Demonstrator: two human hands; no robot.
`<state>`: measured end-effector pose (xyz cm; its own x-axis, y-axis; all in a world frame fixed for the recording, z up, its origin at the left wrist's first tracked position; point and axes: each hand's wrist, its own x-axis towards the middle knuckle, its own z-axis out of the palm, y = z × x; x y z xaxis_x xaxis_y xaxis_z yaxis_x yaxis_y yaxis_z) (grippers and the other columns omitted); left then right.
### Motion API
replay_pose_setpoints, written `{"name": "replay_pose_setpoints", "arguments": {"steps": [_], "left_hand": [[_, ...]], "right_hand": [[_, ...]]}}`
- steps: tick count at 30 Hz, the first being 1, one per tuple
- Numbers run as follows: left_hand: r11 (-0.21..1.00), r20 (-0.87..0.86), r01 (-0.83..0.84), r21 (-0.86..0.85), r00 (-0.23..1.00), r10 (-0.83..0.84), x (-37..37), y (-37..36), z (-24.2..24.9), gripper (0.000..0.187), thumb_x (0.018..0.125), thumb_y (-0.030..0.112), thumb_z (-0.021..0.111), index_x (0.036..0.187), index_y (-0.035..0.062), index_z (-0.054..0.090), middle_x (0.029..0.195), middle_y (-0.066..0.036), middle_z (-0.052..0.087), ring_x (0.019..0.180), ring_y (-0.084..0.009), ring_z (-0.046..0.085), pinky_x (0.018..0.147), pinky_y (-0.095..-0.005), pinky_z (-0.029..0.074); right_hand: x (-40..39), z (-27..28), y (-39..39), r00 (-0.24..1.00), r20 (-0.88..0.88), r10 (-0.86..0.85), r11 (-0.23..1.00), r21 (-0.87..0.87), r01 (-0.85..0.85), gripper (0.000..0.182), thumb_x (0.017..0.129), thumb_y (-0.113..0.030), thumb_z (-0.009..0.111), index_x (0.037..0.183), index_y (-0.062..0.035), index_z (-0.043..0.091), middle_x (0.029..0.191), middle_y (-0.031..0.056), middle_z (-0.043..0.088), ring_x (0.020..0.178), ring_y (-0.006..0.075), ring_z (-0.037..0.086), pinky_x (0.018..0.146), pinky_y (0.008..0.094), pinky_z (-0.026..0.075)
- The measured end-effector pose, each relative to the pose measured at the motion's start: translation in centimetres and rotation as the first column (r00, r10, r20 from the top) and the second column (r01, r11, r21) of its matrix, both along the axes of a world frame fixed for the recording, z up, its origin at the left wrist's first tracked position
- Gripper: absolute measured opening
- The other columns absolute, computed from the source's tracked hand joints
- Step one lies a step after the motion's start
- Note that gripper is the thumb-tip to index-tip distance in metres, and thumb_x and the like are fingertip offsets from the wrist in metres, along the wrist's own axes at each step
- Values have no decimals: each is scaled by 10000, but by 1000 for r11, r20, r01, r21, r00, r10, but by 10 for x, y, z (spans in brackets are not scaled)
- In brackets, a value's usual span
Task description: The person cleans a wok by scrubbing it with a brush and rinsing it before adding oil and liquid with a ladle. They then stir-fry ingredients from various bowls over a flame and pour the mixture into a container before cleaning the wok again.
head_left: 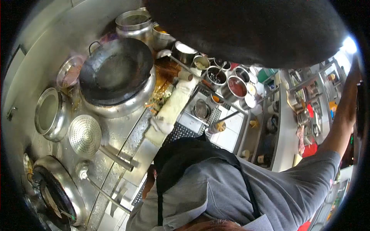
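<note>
Your right arm [345, 111] is stretching up along 3 o'clock toward the edge of the view, the short grey sleeve ending above a bare forearm; the right hand is lying beyond the edge, so its grip cannot be told. Your left arm [148, 185] is showing only as a sliver of skin beside the black apron [179, 159], and whether the left hand is open or closed cannot be told either.

Filling the space from 12 to 1 o'clock, a smooth, matte dark curved shape [250, 30] is looming close to you, probably the underside of a wok.

At 10 o'clock, a round black wok [117, 73] is sitting on a polished steel ring, its thin loop handle standing at the upper rim. A steel pot [48, 109] with a round mouth is standing at 9 o'clock. Nearer 8, a perforated skimmer [85, 134] is lying with its tubular handle slanting across the wet metal counter [115, 133], and below it a long-handled ladle [82, 169] is resting. A second wok [63, 192] is sitting lower at 8.

Just left of centre, a pale rumpled cloth [173, 104] is stretching along the counter edge. At 2 o'clock, a cylindrical metal pot of red sauce [237, 87] is standing among other round containers.
</note>
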<state>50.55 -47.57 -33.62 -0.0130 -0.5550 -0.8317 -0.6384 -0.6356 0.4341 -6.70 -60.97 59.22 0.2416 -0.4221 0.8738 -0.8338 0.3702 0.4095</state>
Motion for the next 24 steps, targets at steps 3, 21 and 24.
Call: {"name": "replay_pose_setpoints", "arguments": {"steps": [3,21,24], "left_hand": [[1000,9,26,3,1000,-26,25,22,-9,357,890,265,504,769,-27,670,853,-278,654,767,-448,638,680,-507,495],[436,-15,650,-623,547,-837,-19,-40,87,330,910,235,493,942,-12,710,1026,-252,673,995,-437,618,818,-461,504],[581,-200,388,-715,684,-702,-44,-68,219,328,944,242,489,920,-14,694,960,-237,681,927,-407,643,815,-446,499]], "right_hand": [[17,-10,36,999,0,-35,998,45,35,375,934,-328,530,931,17,677,779,140,620,660,225,594,642,383,478],[116,-107,307,953,-47,-300,910,285,301,389,987,-356,517,964,0,672,751,81,574,643,176,528,621,366,436],[111,-127,328,934,-54,-353,867,356,349,391,996,-361,514,969,-3,671,747,71,566,640,168,517,618,363,429]]}}
